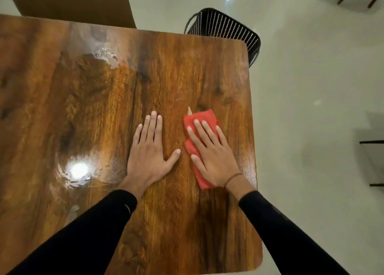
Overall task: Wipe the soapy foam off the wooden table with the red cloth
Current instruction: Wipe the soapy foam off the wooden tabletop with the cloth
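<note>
Warm, dim indoor light falls from overhead. A bright white glare spot burns out on the glossy brown wooden table, left of the hands, with a paler sheen toward the table's far edge. The pale glossy floor carries a small highlight. Wide-angle bending curves the table's edges; detail is soft throughout.

The person wears close-fitting black long sleeves that end at the wrists, with bare hands and a thin dark cord bracelet around the right wrist.
</note>
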Available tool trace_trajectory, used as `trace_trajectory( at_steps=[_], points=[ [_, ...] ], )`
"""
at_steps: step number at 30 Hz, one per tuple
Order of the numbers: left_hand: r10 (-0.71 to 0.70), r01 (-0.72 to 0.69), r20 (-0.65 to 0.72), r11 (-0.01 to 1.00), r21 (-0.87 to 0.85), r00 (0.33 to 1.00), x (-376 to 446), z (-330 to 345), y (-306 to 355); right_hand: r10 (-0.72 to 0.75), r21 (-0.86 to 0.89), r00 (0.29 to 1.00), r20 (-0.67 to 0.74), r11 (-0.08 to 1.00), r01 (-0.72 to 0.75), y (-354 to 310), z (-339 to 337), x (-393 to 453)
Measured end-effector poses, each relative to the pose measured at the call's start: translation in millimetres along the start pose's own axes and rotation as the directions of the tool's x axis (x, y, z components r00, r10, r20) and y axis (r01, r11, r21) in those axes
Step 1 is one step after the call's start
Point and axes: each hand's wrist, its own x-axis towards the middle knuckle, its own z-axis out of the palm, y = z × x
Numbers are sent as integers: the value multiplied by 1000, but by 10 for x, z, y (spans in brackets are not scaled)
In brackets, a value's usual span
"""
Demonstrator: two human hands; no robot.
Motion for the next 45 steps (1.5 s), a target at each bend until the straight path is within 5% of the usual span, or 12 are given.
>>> trace_trajectory(
  at_steps=[5,8,11,14,19,24,30,34,37,41,43,45],
  points=[
    [-7,6,9,1000,4,1000,11,-1,-8,399,-8,917,-4,917,-399,422,-112,165],
    [-14,14,33,1000,-5,999,12,-9,-9,489,2,872,-18,872,-490,501,-213,864],
    [-16,17,40,1000,-18,999,23,-16,-17,365,-18,931,-4,931,-365,383,-295,1566],
    [-11,14,63,999,-51,998,19,-37,-30,79,-40,996,35,996,-77,109,-322,1847],
    [-116,121,34,958,-260,993,78,-155,-62,-281,-36,953,115,957,286,202,-287,1245],
    [-247,237,-13,945,-226,969,852,-263,-252,-267,-8,948,171,962,273,876,-392,1069],
    [-287,284,-22,954,-97,958,1117,-100,-310,37,-32,994,102,999,-34,1142,-545,2097],
    [-290,283,-74,955,-92,954,1139,-39,-330,-58,-63,994,92,996,64,697,-538,2791],
    [-283,275,-87,957,-88,955,1126,-30,-328,-292,-86,946,140,948,306,351,-493,2953],
    [-278,269,-98,958,-95,956,1135,-58,-329,-616,-63,763,196,769,637,488,-440,2737],
    [-273,266,-92,960,-83,958,1144,-54,-328,-680,-48,696,229,706,706,808,-478,2733],
    [-278,274,-80,960,-63,957,1146,-45,-334,-657,-59,710,253,722,689,1058,-529,2893]
  ],
)
